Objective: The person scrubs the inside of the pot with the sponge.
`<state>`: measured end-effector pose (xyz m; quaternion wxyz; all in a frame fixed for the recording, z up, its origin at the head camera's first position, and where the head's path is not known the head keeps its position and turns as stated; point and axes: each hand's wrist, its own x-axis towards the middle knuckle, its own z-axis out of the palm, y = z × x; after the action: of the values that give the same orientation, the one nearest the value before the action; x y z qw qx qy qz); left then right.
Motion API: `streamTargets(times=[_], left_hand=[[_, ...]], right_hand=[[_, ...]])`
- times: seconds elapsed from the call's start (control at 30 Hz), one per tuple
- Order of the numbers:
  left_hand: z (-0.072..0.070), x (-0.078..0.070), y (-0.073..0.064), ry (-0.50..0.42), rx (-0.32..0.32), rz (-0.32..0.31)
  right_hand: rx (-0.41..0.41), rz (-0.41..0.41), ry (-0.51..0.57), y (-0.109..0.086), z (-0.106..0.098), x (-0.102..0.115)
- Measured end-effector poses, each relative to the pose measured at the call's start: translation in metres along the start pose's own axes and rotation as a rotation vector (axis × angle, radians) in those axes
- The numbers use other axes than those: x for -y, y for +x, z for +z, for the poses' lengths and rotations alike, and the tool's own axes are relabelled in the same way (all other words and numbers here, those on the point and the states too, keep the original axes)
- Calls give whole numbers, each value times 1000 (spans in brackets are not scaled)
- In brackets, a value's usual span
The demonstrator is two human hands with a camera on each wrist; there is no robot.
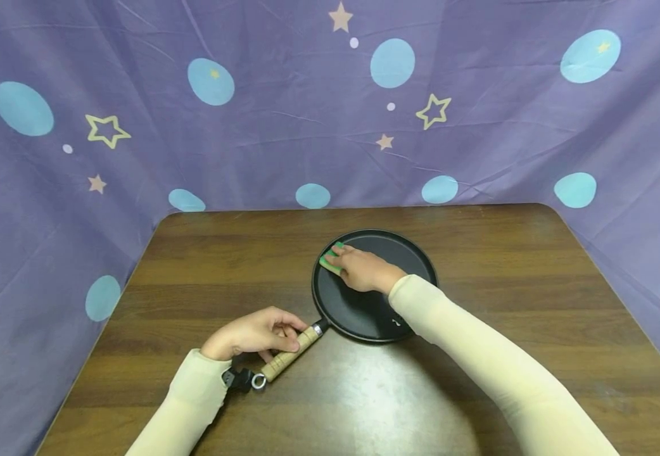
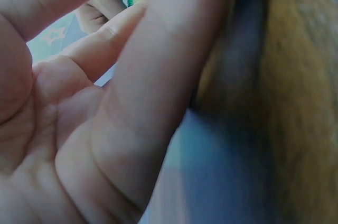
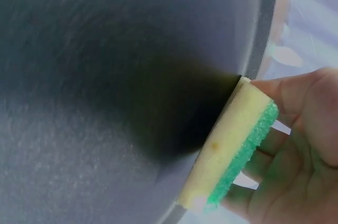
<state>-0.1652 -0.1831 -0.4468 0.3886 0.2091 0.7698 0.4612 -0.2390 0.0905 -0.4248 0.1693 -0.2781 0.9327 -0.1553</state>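
A round, flat black frying pan (image 1: 364, 310) lies on the wooden table, its light wooden handle (image 1: 287, 360) angled to the near left. My left hand (image 1: 258, 332) holds this handle, thumb on top and fingers at the far side; the left wrist view shows the palm (image 2: 58, 113) close up. With my right hand (image 1: 367, 269) I hold a yellow and green sponge (image 3: 227, 145) against the pan's left inner edge. Its yellow side faces the pan surface (image 3: 79, 102), and the green scouring side is under my fingers (image 3: 264, 155).
The brown wooden table (image 1: 512, 285) extends around the pan on all sides. Behind it hangs a purple cloth (image 1: 284, 145) with stars and blue dots. A metal hanging ring (image 1: 258, 381) ends the handle, near the black wrist camera (image 1: 239, 379).
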Motion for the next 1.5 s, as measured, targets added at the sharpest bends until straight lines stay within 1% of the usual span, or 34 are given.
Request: streamTargets(times=[0.1,0.23,0.33,0.47,0.67,0.9,1.1,1.3,1.5], left_hand=[[0,0,0,-3,0,-2],[0,-1,-1,-9,-3,-9],[1,-1,-1,-8,-4,-11],[0,-1,-1,-6,-1,-7],[0,0,0,-13,2,-5],[0,0,-1,-18,-1,-6],[1,1,-2,-20,0,-8],[0,1,-3,-23,-3,-8],[1,1,-1,-32,-2,-12]], right_hand=[[10,5,-11,1,-1,-4],[-17,15,-22,1,-4,-12],[-33,20,-3,0,-7,-19],[-26,26,21,-2,-9,-26],[-47,35,8,-6,-11,-35],[-73,28,29,-16,-18,-49],[-87,34,38,-24,-19,-61],[-109,61,19,-33,-19,-68],[-130,60,14,-45,-19,-76]])
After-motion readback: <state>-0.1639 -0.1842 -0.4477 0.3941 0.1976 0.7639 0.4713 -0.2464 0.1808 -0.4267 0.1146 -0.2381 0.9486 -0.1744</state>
